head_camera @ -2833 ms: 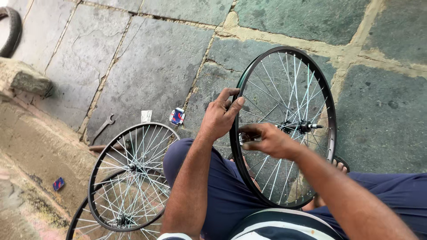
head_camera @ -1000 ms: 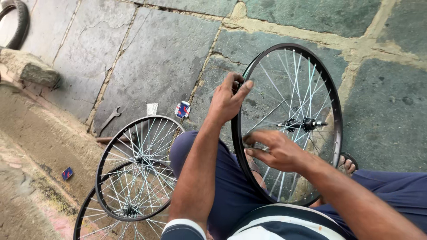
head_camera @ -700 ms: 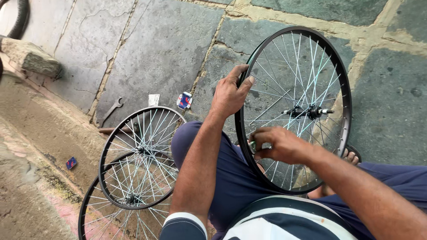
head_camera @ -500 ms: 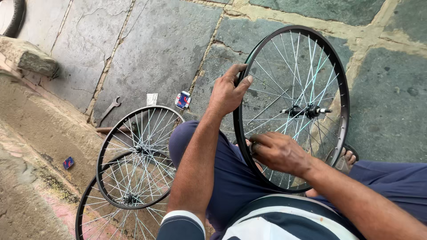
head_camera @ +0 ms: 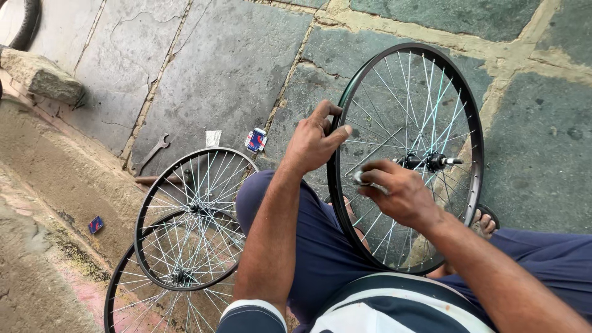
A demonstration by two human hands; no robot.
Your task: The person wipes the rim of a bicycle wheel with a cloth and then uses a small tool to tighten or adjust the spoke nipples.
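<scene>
the upright bicycle wheel [head_camera: 410, 154] stands between the person's knees on the stone floor [head_camera: 197, 68]. the right hand [head_camera: 401, 196] pinches a small metal piece among the spokes near the hub [head_camera: 425, 162]; the left hand [head_camera: 314, 140] is closed around the black rim. it seems best to keep the rim steady and turn in small amounts. two spare wheels [head_camera: 191, 216] lie left, and a wrench [head_camera: 151, 153] lies farther off.

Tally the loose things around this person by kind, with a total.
Bicycle wheels: 3 (one upright gripped at the rim by the left hand, right hand at its spokes; two lying flat)
Wrenches: 1
Small packets: 3 (red and blue, white, blue and red)
Stone blocks: 1
Total: 8
</scene>
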